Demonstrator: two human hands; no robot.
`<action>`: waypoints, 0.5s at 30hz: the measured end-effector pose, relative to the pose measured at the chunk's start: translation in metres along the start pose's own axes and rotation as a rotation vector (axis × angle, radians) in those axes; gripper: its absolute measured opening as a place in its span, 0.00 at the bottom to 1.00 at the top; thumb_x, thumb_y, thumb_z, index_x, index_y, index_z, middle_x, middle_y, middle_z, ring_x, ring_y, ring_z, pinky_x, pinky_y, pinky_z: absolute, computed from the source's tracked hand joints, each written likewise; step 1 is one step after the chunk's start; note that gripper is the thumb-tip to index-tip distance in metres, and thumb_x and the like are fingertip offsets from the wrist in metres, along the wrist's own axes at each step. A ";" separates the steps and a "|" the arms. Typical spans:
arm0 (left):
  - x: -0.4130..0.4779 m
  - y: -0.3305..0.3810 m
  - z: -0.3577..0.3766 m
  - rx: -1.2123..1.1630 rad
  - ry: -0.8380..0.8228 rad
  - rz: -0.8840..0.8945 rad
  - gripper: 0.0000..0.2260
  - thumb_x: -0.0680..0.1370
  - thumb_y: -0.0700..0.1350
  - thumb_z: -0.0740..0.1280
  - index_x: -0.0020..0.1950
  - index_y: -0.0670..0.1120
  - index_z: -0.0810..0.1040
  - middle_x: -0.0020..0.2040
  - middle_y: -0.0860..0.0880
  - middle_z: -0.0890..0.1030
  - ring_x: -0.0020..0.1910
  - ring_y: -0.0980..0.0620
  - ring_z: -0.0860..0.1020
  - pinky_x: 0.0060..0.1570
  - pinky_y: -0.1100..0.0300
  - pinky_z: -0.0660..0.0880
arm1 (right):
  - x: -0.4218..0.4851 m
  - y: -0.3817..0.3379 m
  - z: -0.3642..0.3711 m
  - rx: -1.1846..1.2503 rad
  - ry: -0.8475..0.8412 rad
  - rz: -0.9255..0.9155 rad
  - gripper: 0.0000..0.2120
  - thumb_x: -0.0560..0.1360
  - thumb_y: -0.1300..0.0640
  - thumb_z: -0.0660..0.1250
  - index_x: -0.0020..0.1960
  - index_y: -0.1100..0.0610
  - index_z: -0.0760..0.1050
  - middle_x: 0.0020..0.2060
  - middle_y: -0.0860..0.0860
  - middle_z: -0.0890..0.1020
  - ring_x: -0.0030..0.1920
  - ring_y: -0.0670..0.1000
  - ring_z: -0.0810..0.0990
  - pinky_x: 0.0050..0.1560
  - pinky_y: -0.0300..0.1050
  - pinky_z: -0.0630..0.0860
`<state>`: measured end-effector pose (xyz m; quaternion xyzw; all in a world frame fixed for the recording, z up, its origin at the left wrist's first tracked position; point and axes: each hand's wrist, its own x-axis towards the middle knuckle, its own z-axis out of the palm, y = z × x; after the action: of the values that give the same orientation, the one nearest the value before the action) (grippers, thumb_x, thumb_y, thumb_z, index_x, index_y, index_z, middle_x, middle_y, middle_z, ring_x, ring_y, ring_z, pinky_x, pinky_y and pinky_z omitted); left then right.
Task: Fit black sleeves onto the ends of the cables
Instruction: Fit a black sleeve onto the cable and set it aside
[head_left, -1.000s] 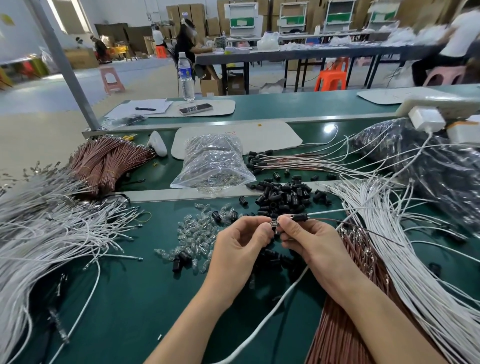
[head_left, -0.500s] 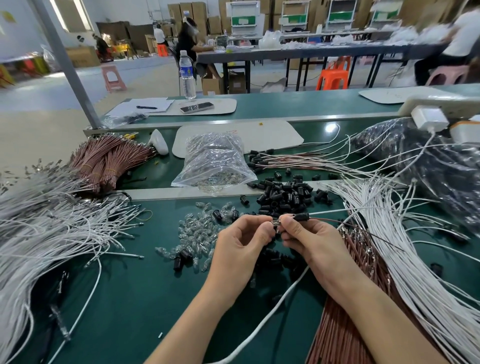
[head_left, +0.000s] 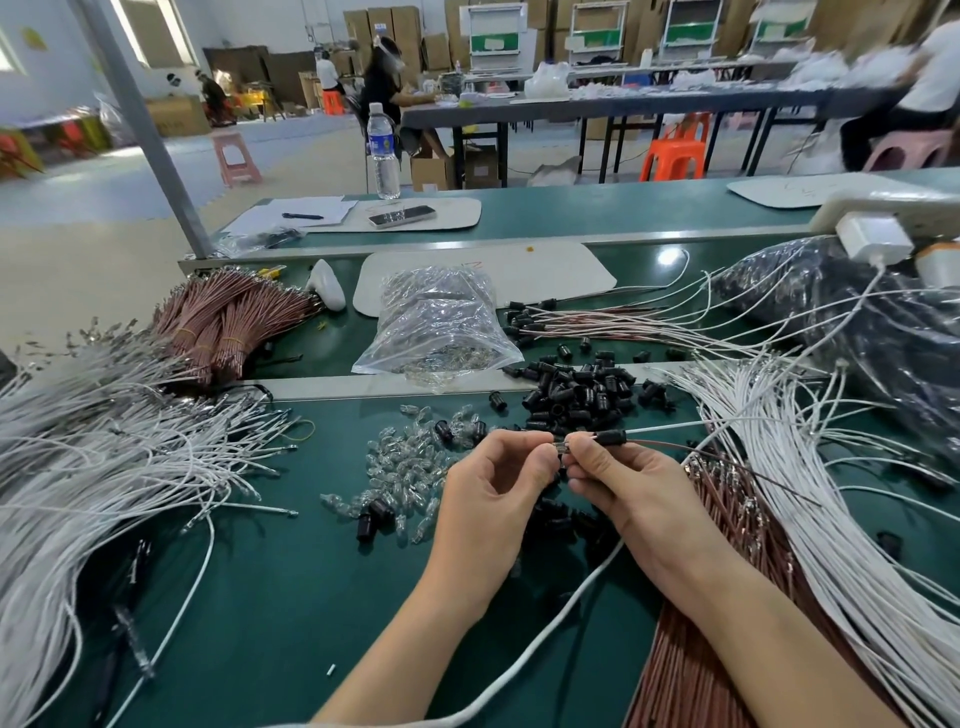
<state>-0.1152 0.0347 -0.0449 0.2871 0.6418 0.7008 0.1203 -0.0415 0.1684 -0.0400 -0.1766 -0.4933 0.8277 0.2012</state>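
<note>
Black sleeve (head_left: 610, 436) sits on the cables (head_left: 670, 427) in the pinch grip of the right hand (head_left: 639, 499), left hand (head_left: 498, 493) pinching their tip; next, probably push it home squarely.

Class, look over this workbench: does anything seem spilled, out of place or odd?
Yes. Several black sleeves lie mixed into the loose clear bulbs, apart from the main black pile; sorting looks muddled there. Nothing looks damaged.

Tiny part (head_left: 561, 447) pinched between left hand (head_left: 493, 493) and right hand (head_left: 639, 488), below black sleeve pile (head_left: 576, 395): too small to tell. Left of pile, white cables (head_left: 104, 467) cut by edge.
</note>
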 end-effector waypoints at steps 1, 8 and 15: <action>0.000 0.000 0.000 0.000 0.004 -0.001 0.04 0.80 0.42 0.71 0.54 0.47 0.83 0.47 0.52 0.87 0.48 0.55 0.85 0.49 0.64 0.79 | 0.000 0.001 0.000 0.003 0.000 0.002 0.14 0.61 0.50 0.78 0.42 0.58 0.88 0.37 0.53 0.86 0.37 0.45 0.84 0.39 0.34 0.80; -0.001 0.000 0.000 0.044 0.020 0.035 0.04 0.80 0.42 0.71 0.53 0.49 0.83 0.46 0.54 0.86 0.47 0.57 0.84 0.48 0.67 0.78 | 0.002 0.002 -0.003 0.033 -0.020 0.021 0.14 0.62 0.51 0.79 0.43 0.59 0.88 0.38 0.53 0.86 0.38 0.44 0.84 0.40 0.33 0.80; -0.001 0.000 -0.001 0.077 0.012 0.049 0.04 0.80 0.44 0.71 0.54 0.50 0.83 0.47 0.54 0.86 0.48 0.56 0.84 0.50 0.64 0.79 | 0.004 -0.001 -0.007 0.015 -0.018 0.042 0.16 0.61 0.50 0.80 0.43 0.60 0.88 0.38 0.54 0.86 0.38 0.45 0.85 0.40 0.34 0.80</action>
<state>-0.1153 0.0332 -0.0449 0.3028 0.6617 0.6802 0.0880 -0.0410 0.1756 -0.0430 -0.1781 -0.4850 0.8369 0.1805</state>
